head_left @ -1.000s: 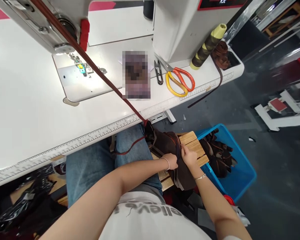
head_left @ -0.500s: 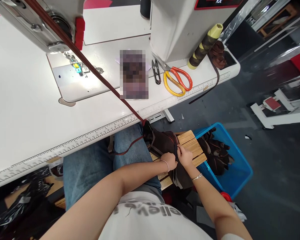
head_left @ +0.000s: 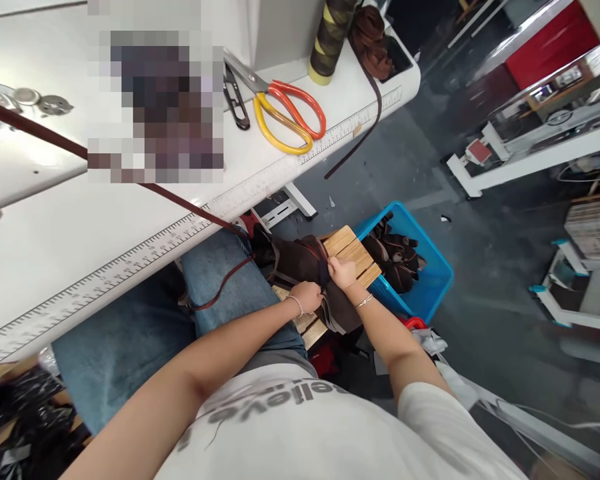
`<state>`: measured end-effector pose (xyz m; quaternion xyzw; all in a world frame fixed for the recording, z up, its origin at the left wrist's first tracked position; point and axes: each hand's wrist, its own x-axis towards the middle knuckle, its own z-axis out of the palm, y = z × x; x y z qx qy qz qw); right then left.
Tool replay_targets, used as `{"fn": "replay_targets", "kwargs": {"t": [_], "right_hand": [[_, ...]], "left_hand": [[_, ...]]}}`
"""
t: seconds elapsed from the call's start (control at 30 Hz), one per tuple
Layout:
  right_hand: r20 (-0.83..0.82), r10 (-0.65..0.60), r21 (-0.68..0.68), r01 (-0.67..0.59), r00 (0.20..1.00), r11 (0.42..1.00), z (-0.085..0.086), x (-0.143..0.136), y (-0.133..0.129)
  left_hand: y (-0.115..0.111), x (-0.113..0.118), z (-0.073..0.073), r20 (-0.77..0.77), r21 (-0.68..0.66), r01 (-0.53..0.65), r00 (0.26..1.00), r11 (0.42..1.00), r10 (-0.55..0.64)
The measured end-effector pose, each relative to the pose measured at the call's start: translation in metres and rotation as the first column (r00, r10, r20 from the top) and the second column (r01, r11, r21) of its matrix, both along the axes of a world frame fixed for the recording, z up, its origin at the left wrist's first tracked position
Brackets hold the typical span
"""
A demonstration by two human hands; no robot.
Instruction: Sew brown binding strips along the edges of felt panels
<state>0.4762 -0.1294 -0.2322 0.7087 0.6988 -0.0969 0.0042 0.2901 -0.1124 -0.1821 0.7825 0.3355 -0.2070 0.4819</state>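
A bundle of dark brown, flat pieces [head_left: 300, 259], fabric or leather, lies on a slatted wooden stool [head_left: 347, 243] beside my right thigh. Around its middle runs a dark band [head_left: 324, 272]. My left hand [head_left: 307, 297] is closed at the near side of the band, and my right hand [head_left: 342, 272] is closed on the band at the far side. Both fists appear to grip it, though the ends between my fingers are hidden. A thin brown strip [head_left: 180, 200] stretches from the sewing machine toward the bundle's far end.
On the white sewing table [head_left: 145, 267] lie orange-and-yellow-handled scissors [head_left: 285, 120] and black thread snips [head_left: 236, 100]. A yellow-and-dark thread cone [head_left: 330, 40] stands behind them. Beyond the stool, a blue crate [head_left: 437, 280] holds more dark bundles. Another machine stand [head_left: 520, 163] is at the right.
My view has swung to the right, so the table and stool appear farther left. Both hands stay closed at the band around the bundle, a little farther apart in height.
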Motion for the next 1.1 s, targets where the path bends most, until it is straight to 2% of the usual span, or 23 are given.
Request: {"fn": "replay_targets", "kwargs": {"t": [0.23, 0.43, 0.67, 0.77, 0.83, 1.0, 1.1], "right_hand": [[-0.066, -0.003, -0.01, 0.002, 0.998, 1.0, -0.008, 0.005, -0.002], [-0.118, -0.045, -0.034, 0.041, 0.992, 0.999, -0.005, 0.001, -0.001], [-0.197, -0.201, -0.073, 0.19, 0.96, 0.979, -0.001, -0.004, -0.002], [-0.254, -0.299, -0.084, 0.286, 0.92, 0.954, 0.006, -0.001, -0.013], [-0.313, -0.325, -0.107, 0.306, 0.893, 0.946, 0.013, 0.0, -0.027], [-0.433, -0.241, -0.203, 0.166, 0.869, 0.965, 0.028, -0.016, -0.063], [-0.338, -0.275, -0.28, 0.183, 0.9, 0.942, 0.034, -0.04, -0.069]], "left_hand": [[0.004, -0.004, 0.001, 0.016, -0.023, 0.023, 1.0, 0.999, -0.023], [0.003, -0.007, 0.002, 0.041, -0.02, 0.053, 0.998, 0.998, -0.052], [0.0, -0.009, -0.007, 0.078, 0.015, 0.103, 0.991, 0.995, -0.104], [0.002, -0.014, -0.008, 0.092, 0.01, 0.113, 0.989, 0.993, -0.114], [0.004, -0.02, -0.008, 0.085, -0.001, 0.123, 0.989, 0.992, -0.122], [0.004, -0.031, -0.007, 0.058, -0.05, 0.186, 0.981, 0.981, -0.183], [0.002, -0.031, -0.007, 0.055, -0.079, 0.24, 0.97, 0.968, -0.236]]}}
